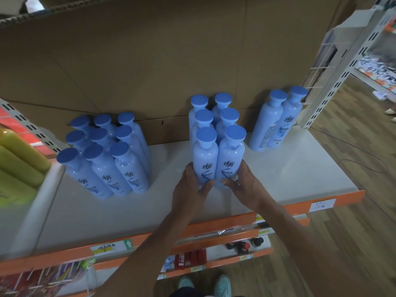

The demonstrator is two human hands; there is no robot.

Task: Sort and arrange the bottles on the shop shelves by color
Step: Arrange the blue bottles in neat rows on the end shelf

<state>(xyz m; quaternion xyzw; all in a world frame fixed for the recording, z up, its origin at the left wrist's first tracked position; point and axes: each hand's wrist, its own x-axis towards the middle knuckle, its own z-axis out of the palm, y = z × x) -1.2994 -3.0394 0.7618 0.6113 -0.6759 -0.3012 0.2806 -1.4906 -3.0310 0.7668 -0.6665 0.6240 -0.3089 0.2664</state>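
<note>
Our hands clasp the front pair of blue bottles at centre frame.

Our left hand (188, 189) curls around the base of the front-left bottle (205, 159) and our right hand (244, 185) around the front-right bottle (230, 161), thumbs across the printed fronts. Both bottles stand upright on the white shelf (300, 172), long axis vertical, flat blue caps up, labels facing us, sides touching; they hold a milky pale-blue liquid nearly to the neck. They head a block of six (227, 116). We see a block of nine (102, 159) at centre left, and a pair (276, 123) at right near the upright post. Yellow-green bottles (19, 159) lie at the left edge.
</note>
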